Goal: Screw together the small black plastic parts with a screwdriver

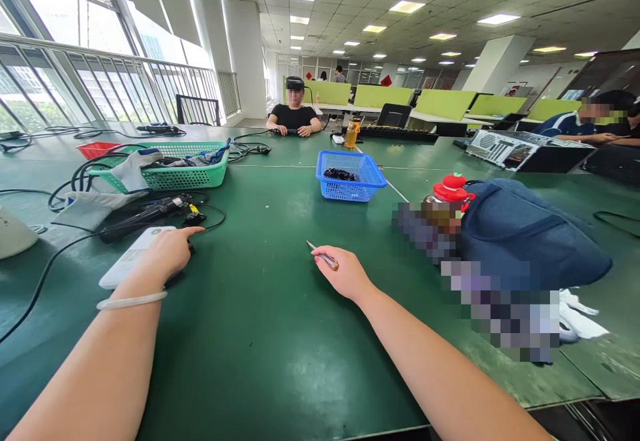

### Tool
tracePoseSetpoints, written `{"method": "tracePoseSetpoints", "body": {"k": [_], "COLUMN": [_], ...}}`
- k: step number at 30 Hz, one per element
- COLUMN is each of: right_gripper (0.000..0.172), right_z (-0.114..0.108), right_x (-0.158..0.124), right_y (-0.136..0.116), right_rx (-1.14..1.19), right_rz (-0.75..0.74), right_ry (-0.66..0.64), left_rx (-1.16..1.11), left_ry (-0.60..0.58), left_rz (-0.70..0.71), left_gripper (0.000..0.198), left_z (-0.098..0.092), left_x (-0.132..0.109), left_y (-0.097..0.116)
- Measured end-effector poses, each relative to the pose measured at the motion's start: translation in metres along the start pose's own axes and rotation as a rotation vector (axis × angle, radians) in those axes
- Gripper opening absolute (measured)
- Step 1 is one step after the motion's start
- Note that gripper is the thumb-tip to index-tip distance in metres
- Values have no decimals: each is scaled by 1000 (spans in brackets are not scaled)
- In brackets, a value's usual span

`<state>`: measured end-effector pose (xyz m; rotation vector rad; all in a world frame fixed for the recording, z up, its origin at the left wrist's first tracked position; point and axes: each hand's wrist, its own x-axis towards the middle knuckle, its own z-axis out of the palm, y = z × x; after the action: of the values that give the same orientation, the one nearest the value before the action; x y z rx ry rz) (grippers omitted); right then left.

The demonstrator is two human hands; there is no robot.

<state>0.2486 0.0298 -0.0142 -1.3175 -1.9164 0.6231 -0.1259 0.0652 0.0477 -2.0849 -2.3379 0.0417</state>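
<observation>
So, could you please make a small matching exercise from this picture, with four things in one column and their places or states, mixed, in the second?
Column one
1. Right hand
2. Left hand
3. Blue basket
4. Dark blue bag

Column two
A. Contains small black items
B. Lies beside the red-capped bottle
C. Holds a pointed tool
D. Is at the white device

Pairs: 1-C, 2-D, 3-A, 4-B

Office with lime-green desk partitions (444, 104)
</observation>
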Motion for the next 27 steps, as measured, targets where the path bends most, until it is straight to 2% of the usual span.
{"method": "tracePoseSetpoints", "body": {"k": [3, 8, 10, 19, 27], "right_gripper": [22, 22, 22, 21, 22], "right_z": [0, 0, 0, 2, 0], "right_x": [0, 0, 0, 0, 0], "right_y": [0, 1, 1, 2, -1], "right_rx": [-3, 2, 5, 9, 7], "right_rz": [-4, -19, -17, -17, -12], "right_ry": [4, 2, 2, 3, -8], "left_rx": [53, -48, -90, -254, -298], "left_ry": [12, 188, 217, 167, 172], "left_rz": [-23, -68, -94, -115, -80], "left_gripper": [54, 45, 45, 50, 47], "left_z": [6, 20, 21, 5, 5], "left_x": [3, 7, 7, 3, 3], "left_y": [-1, -8, -9, -3, 0]}}
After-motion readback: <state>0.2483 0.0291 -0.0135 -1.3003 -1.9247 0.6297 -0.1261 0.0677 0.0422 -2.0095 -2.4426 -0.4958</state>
